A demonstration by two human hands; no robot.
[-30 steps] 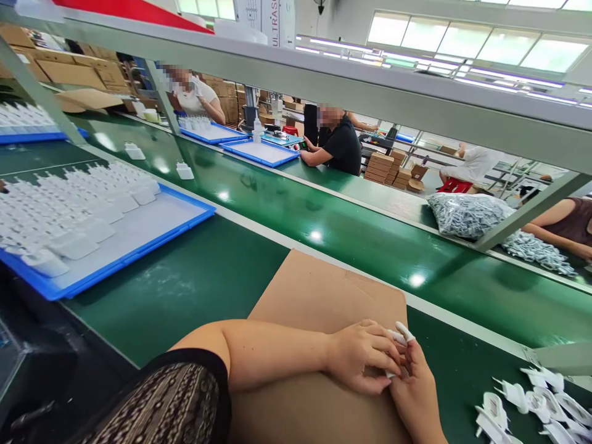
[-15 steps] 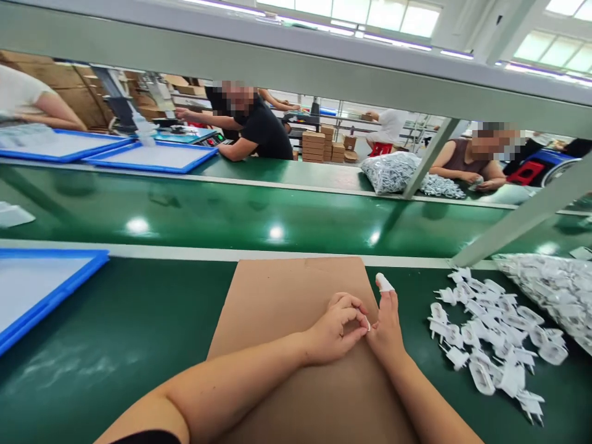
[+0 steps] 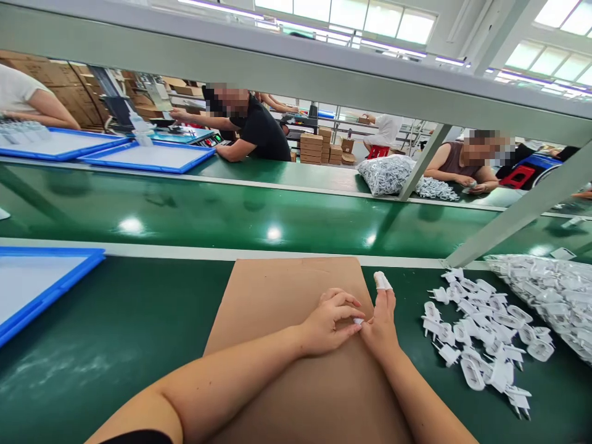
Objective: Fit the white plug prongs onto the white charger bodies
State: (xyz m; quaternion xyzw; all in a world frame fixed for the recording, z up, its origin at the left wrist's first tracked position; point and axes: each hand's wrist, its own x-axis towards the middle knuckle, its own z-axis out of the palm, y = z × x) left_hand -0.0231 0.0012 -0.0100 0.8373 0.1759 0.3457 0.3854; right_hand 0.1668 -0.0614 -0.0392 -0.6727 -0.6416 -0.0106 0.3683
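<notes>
My left hand (image 3: 329, 324) reaches across the cardboard sheet (image 3: 282, 296), its thumb and fingers pinching a small white finger cot (image 3: 358, 321) at the thumb of my right hand (image 3: 382, 330). The right hand is held up with its fingers stretched out, and nothing lies in its palm. Another white finger cot (image 3: 382, 281) covers the tip of one raised finger on that hand. To the right, a loose heap of white plug housings (image 3: 490, 327) with metal pins lies on the green table.
A clear bag of white parts (image 3: 546, 293) lies at the right. At the left is a blue-rimmed tray (image 3: 50, 301). A green conveyor belt (image 3: 240, 216) runs behind the table, with a slanted metal post (image 3: 509, 213) at the right. Several co-workers sit across the belt.
The view has shifted slightly. My left fingers still pinch the white piece at the right thumb, both hands having moved only a little.
</notes>
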